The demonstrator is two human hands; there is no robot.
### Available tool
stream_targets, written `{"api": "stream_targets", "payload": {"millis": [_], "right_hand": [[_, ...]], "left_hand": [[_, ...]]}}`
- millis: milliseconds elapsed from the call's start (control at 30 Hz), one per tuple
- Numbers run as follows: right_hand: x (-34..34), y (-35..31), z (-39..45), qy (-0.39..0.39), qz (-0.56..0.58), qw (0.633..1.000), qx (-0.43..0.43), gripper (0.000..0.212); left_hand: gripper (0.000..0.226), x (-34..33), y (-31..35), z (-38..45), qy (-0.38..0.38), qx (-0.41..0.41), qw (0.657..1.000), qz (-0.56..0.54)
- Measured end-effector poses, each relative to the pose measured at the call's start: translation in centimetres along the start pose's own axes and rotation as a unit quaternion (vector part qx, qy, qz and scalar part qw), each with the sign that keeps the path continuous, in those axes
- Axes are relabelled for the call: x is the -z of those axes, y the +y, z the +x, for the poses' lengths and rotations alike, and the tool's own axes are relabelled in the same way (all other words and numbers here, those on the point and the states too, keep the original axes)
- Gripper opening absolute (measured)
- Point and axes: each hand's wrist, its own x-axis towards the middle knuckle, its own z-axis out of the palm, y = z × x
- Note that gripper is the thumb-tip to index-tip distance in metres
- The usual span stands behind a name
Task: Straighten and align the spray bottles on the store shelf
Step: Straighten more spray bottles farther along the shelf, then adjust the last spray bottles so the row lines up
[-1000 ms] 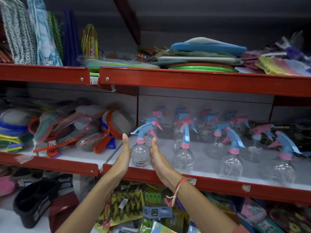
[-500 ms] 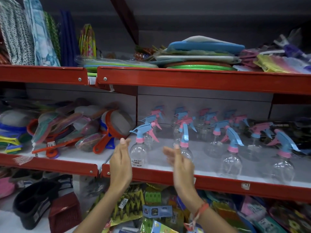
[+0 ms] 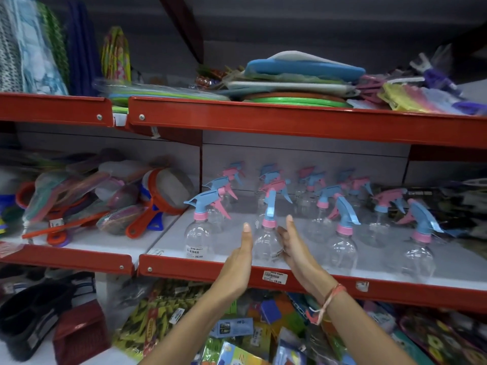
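Note:
Several clear spray bottles with blue and pink trigger heads stand on the white middle shelf [image 3: 290,279]. The second front bottle [image 3: 266,242] stands upright with its blue trigger facing me. My left hand [image 3: 241,255] is flat against its left side and my right hand [image 3: 296,247] against its right side, fingers straight, cupping it between the palms. The leftmost front bottle [image 3: 198,239] stands free, nozzle pointing left. Two more front bottles [image 3: 342,246] [image 3: 420,255] stand to the right with nozzles turned different ways. Further rows stand behind.
Red-handled strainers and packaged kitchen tools [image 3: 147,206] crowd the shelf section to the left. The upper red shelf [image 3: 290,122] holds stacked mats and bags. Packaged goods [image 3: 237,333] and dark baskets [image 3: 34,320] sit below.
Both hands left the leftmost front bottle and moved right. They now cup the second front bottle.

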Motion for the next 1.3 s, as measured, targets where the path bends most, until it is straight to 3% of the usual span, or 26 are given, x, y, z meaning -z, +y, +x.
{"api": "stream_targets", "payload": {"millis": [333,467,533,600,700,767,900,967,1100,1200,1300], "right_hand": [[0.8,1.5,-2.8,-0.014,-0.031,0.999,-0.001,0.089],[1.3,2.1,-2.9,-0.025,-0.045,0.999,0.001,0.098],[1.5,2.2,-2.8,-0.023,-0.042,0.999,0.006,0.094],[2.1,2.2,-3.3,0.019,-0.040,0.998,0.039,0.084],[3.8,2.1,-4.4,0.148,0.008,0.978,0.149,0.053],[5.7,1.6,-5.1,0.241,0.038,0.950,0.197,0.041],[10.0,1.0,-4.8,0.364,0.033,0.905,0.219,0.037],[12.0,1.3,-3.5,0.344,0.023,0.924,0.165,0.037],[14.7,1.8,-0.2,0.171,0.056,0.983,0.026,0.063],[15.3,1.7,0.2,0.072,0.073,0.995,-0.019,0.073],[15.5,1.8,-0.8,0.035,0.053,0.998,-0.023,0.079]], "left_hand": [[0.089,-0.7,1.0,2.1,-0.008,-0.020,0.999,0.028],[0.096,-1.0,0.6,2.8,-0.011,-0.025,0.999,0.021],[0.092,-1.2,0.3,2.7,0.017,-0.040,0.999,0.013],[0.075,-2.0,0.1,2.0,0.108,-0.094,0.990,0.016],[0.053,-3.2,0.3,0.9,0.245,-0.227,0.942,-0.007],[0.043,-4.5,0.9,0.8,0.240,-0.277,0.930,-0.021],[0.046,-7.9,1.9,1.4,0.123,-0.233,0.963,-0.062],[0.048,-9.7,2.1,2.2,0.079,-0.157,0.981,-0.080],[0.066,-12.7,2.2,3.0,0.009,-0.024,0.996,-0.085],[0.111,-14.0,2.5,3.1,-0.015,0.026,0.997,-0.065],[0.114,-14.8,3.1,3.6,-0.029,0.025,0.998,-0.058]]}}
